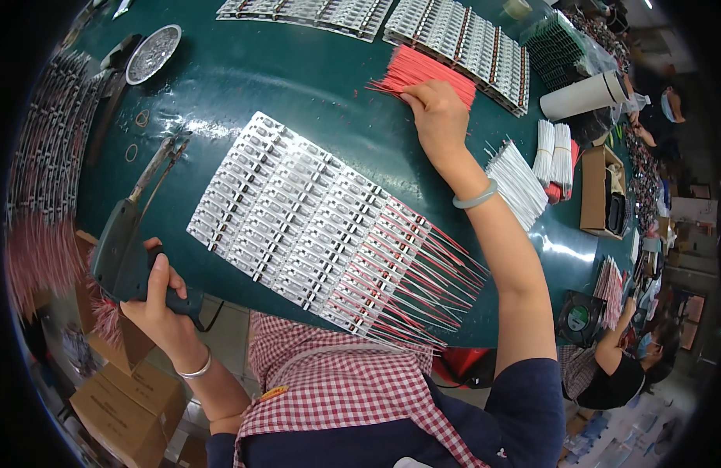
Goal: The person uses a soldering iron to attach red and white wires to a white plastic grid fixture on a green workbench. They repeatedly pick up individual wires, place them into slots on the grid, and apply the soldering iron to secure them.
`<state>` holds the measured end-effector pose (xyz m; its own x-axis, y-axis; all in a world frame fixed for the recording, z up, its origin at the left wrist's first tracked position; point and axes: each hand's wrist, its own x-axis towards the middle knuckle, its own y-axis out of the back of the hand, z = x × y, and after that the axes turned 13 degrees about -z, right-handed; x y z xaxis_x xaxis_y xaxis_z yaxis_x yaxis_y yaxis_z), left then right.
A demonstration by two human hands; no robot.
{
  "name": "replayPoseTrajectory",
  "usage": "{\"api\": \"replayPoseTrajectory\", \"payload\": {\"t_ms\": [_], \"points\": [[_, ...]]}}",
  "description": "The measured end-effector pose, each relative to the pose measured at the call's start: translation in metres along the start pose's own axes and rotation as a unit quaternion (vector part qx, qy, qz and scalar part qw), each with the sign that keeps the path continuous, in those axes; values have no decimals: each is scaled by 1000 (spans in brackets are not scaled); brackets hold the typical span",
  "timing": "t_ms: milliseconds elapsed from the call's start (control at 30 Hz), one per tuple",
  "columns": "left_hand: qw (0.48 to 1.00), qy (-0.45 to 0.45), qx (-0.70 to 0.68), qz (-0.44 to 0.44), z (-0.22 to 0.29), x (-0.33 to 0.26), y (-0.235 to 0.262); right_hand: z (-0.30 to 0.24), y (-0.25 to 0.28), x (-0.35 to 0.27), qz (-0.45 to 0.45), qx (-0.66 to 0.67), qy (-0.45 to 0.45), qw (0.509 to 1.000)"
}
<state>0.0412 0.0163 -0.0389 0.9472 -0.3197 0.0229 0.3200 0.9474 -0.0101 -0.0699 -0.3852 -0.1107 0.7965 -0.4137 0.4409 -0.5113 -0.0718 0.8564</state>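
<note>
My left hand (164,312) is wrapped round the handle of a dark green soldering gun (118,246). Its metal tip points up and away over the table, left of the white panel. My right hand (441,117) reaches to a pile of red wires (419,69) at the far side, fingers pinched together at the pile's near edge. Between my hands lies a panel of small white circuit boards (298,207) in rows. Red and white wires (423,285) stick out from its right-hand row toward me; the other rows show none.
White wires (516,181) lie right of my forearm, near tied white bundles (553,152). More panels (462,43) line the far edge. A metal dish (154,54) stands far left, a white bottle (582,95) and cardboard box (602,191) right. A co-worker (625,366) sits at right.
</note>
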Motion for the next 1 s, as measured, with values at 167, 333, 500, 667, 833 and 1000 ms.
{"api": "replayPoseTrajectory", "payload": {"t_ms": [167,333,500,667,833,1000], "points": [[1000,-8,-7,3,2,-11,9,-2,3,-3,6,-9,-1,1000],[1000,-10,-8,8,8,-27,13,-11,12,-5,17,2,9,1000],[999,-19,-26,-5,10,-48,20,-38,34,-16,2,31,18,999],[998,2,-58,-26,1,-64,35,-27,35,-26,-64,-11,2,998],[998,9,-64,-9,3,-73,36,-7,9,-13,-33,2,-12,999],[998,2,-66,2,8,-78,41,-1,-9,3,-18,-32,-18,999]]}}
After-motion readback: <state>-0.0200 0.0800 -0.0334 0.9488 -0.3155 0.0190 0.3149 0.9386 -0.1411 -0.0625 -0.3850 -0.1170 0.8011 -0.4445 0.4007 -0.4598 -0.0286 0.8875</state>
